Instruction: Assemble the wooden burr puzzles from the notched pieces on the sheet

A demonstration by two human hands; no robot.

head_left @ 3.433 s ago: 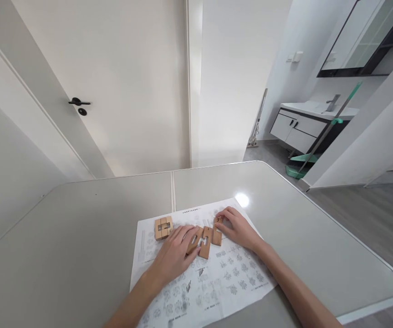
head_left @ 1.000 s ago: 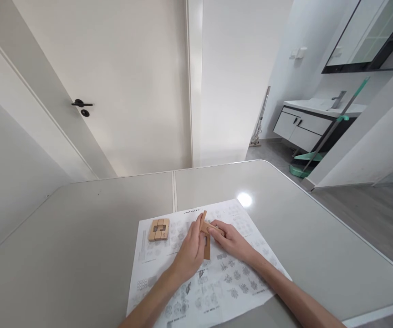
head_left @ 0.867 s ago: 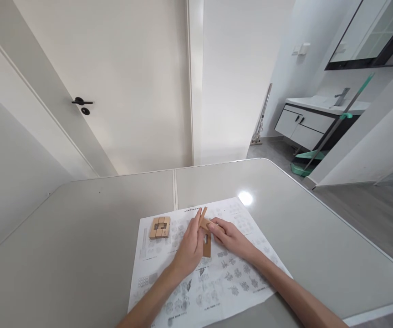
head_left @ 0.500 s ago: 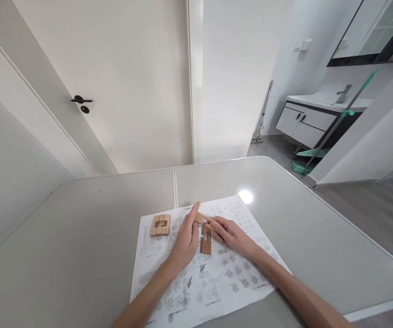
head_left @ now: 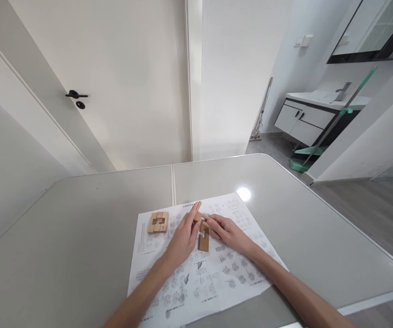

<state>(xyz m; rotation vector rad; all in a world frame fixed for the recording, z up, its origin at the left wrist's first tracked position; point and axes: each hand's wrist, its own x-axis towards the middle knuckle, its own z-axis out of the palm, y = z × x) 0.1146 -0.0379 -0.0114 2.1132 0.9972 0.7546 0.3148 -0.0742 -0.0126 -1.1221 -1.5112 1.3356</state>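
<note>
My left hand [head_left: 184, 232] is closed around a flat wooden puzzle piece [head_left: 199, 206] whose tip sticks up past the fingers. From the right, my right hand [head_left: 226, 231] pinches a second light wooden piece [head_left: 203, 216] that meets the left one at an angle; whether they interlock I cannot tell. Below the fingertips lies a darker notched wooden piece [head_left: 203, 242] on the printed sheet [head_left: 216, 291]. A squarish block of joined wooden pieces [head_left: 158, 222], with a gap in its middle, rests on the sheet's upper left, apart from both hands.
The sheet lies on a grey table [head_left: 63, 255] with a seam and a rounded far right corner. Beyond it stand a white door with a black handle [head_left: 76, 94], a sink cabinet [head_left: 303, 118] and a green dustpan [head_left: 298, 165].
Both hands keep hold of their wooden pieces, and the right one's piece has turned slightly. The whole view has shifted a little.
</note>
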